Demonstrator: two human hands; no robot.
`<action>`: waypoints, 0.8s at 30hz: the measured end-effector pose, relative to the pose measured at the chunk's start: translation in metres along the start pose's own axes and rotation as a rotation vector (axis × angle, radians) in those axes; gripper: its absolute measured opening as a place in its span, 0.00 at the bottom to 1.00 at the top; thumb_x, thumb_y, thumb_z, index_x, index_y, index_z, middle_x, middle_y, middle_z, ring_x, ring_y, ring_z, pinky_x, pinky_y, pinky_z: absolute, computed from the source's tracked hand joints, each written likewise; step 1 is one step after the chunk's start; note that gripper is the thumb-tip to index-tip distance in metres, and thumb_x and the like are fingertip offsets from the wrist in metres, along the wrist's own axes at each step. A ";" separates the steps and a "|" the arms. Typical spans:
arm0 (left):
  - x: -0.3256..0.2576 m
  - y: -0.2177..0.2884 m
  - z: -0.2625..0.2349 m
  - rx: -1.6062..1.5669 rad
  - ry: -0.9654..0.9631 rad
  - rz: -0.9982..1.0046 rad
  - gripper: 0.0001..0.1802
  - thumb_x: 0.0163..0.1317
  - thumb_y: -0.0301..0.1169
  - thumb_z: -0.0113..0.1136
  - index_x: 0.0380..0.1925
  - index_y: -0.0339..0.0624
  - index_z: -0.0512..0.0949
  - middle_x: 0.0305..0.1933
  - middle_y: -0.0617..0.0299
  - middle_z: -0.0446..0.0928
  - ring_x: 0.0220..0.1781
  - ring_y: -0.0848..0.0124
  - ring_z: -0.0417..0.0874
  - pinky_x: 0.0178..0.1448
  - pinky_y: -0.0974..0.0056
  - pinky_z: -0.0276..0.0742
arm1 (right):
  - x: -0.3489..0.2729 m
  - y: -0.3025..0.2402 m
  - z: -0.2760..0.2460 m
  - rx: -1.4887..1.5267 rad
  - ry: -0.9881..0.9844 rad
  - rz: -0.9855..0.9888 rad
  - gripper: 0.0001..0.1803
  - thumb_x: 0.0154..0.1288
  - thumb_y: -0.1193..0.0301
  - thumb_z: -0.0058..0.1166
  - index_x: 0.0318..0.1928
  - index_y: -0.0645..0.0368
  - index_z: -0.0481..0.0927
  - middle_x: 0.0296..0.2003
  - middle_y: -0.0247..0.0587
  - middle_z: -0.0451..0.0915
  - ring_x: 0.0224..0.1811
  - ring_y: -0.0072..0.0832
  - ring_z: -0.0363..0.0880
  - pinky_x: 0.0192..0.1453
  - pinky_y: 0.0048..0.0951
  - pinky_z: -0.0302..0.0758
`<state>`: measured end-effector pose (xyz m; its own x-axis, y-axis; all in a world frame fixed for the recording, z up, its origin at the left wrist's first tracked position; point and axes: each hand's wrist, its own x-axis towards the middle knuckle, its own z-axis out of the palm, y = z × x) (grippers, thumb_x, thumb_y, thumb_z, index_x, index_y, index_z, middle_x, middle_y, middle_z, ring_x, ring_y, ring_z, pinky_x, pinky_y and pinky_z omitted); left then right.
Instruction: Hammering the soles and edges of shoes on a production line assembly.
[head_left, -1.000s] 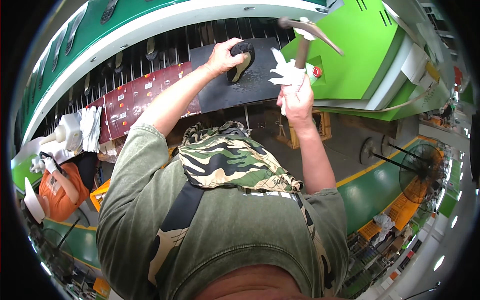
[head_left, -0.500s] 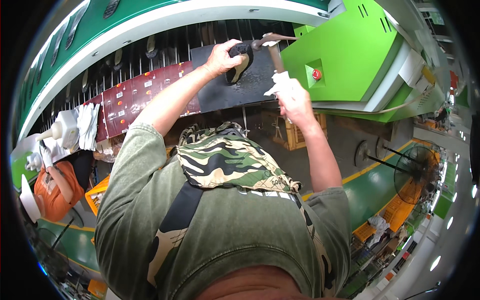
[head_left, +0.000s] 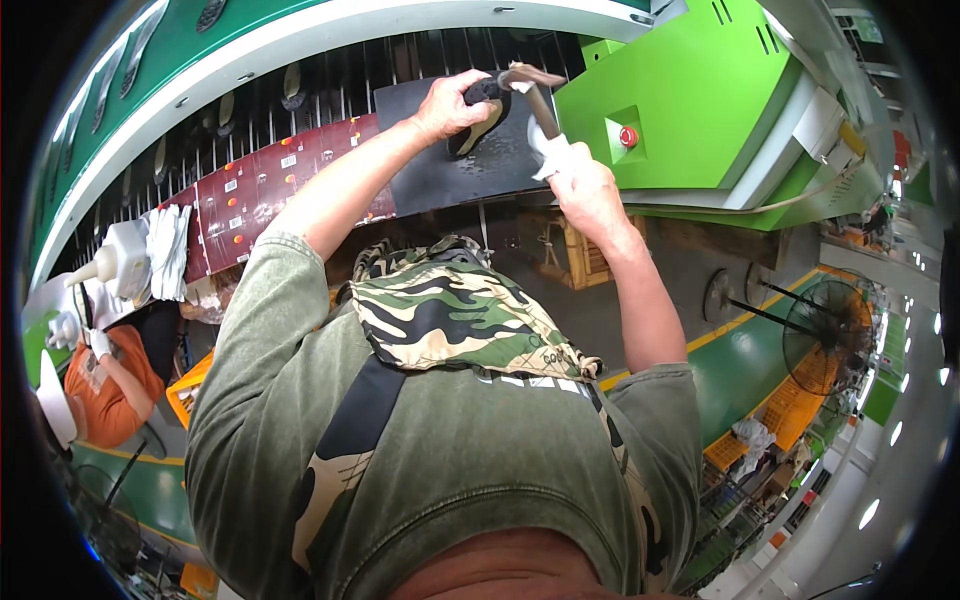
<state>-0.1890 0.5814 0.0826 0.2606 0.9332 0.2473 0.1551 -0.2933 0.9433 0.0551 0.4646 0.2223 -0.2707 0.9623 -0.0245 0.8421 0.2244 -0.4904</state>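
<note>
My left hand [head_left: 446, 108] is closed around one side of a black shoe sole [head_left: 482, 130] with a beige middle, tilted up over a dark flat sheet [head_left: 415, 165]. In my closed right hand [head_left: 588, 192] is a hammer [head_left: 543, 113] with a wooden handle. White cloth [head_left: 550, 154] is bunched around the lower handle by my fingers. The hammer's head, slightly blurred, is at the far end of the sole, close to my left fingertips; whether it touches the sole cannot be made out.
A green machine [head_left: 680, 110] with a red button [head_left: 628, 137] stands right of the sheet. Maroon boards [head_left: 270, 185] lie along the left. Behind is a conveyor with several soles. At far left a person in orange [head_left: 115, 385] works beside a white bottle [head_left: 122, 258].
The hammer's head has moved left, from beside the sole to over its far end. My right hand has risen slightly. My left hand keeps hold of the sole.
</note>
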 end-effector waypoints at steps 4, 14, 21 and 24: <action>0.003 -0.005 -0.001 0.047 -0.011 -0.059 0.25 0.52 0.42 0.72 0.50 0.45 0.81 0.38 0.58 0.85 0.42 0.69 0.87 0.51 0.63 0.82 | 0.002 -0.017 -0.009 0.295 0.128 -0.132 0.07 0.65 0.74 0.57 0.41 0.63 0.79 0.37 0.52 0.79 0.38 0.46 0.82 0.42 0.43 0.80; 0.005 -0.008 -0.004 0.222 -0.226 -0.020 0.36 0.43 0.40 0.79 0.54 0.42 0.77 0.51 0.53 0.83 0.55 0.59 0.84 0.63 0.58 0.78 | 0.006 0.023 0.021 -0.038 0.343 -0.416 0.10 0.71 0.71 0.56 0.47 0.64 0.76 0.24 0.33 0.77 0.17 0.18 0.73 0.23 0.25 0.73; 0.000 -0.056 -0.012 0.119 -0.104 -0.214 0.37 0.39 0.41 0.77 0.53 0.40 0.77 0.47 0.52 0.84 0.52 0.59 0.84 0.60 0.58 0.77 | -0.013 0.019 0.026 0.559 0.112 0.060 0.11 0.71 0.70 0.58 0.46 0.63 0.74 0.24 0.34 0.76 0.17 0.19 0.74 0.20 0.24 0.73; -0.027 -0.057 -0.015 -0.094 -0.196 -0.442 0.36 0.40 0.39 0.76 0.51 0.37 0.78 0.46 0.57 0.84 0.50 0.66 0.83 0.58 0.62 0.77 | -0.023 0.022 0.046 0.894 0.149 0.318 0.10 0.71 0.70 0.58 0.45 0.62 0.74 0.23 0.35 0.76 0.17 0.20 0.75 0.20 0.23 0.73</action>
<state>-0.2192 0.5759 0.0252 0.3650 0.9049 -0.2187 0.2069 0.1502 0.9668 0.0586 0.4400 0.1720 0.0227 0.9815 -0.1899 0.1825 -0.1909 -0.9645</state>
